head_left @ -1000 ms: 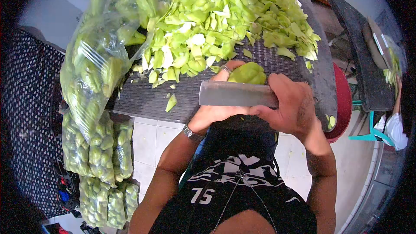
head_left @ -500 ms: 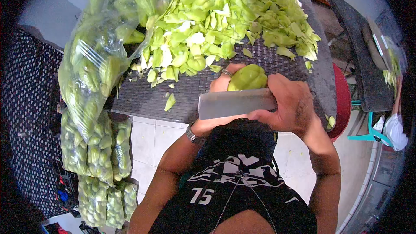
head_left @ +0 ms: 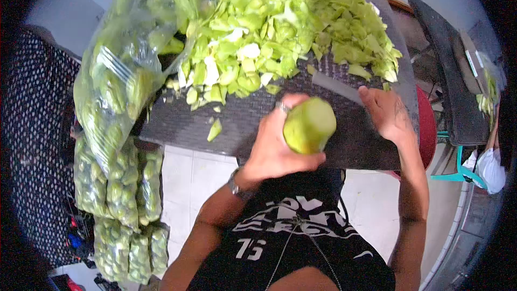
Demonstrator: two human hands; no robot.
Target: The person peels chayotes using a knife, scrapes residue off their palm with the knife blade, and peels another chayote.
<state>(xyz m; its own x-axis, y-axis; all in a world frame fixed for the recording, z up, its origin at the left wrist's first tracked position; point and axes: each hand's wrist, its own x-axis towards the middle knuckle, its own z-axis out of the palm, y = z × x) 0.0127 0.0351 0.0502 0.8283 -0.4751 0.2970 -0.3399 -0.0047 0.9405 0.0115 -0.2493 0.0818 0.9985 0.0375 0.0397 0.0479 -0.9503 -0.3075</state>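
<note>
My left hand (head_left: 272, 145) is wrapped round a green chayote (head_left: 309, 125), whose pale, cut end faces up and to the right. In my right hand (head_left: 389, 113) is a knife (head_left: 339, 87), its broad blade pointing left, apart from the chayote and just above the dark woven tabletop (head_left: 242, 124). The blade is slightly blurred. Beyond both hands lies a large heap of green and whitish peelings (head_left: 280, 32). One loose sliver (head_left: 215, 129) lies nearer the table's front edge.
A big clear bag of chayotes (head_left: 116, 75) covers the table's left side. More filled bags (head_left: 121, 188) stand below it. At the right are a red round object (head_left: 426, 124), a dark table (head_left: 458, 91) and a teal stool (head_left: 458, 167). Part of another person's arm shows at far right.
The knife has come away from the chayote, moving up and right with my right hand. My left hand has turned the chayote, and its cut end now shows.
</note>
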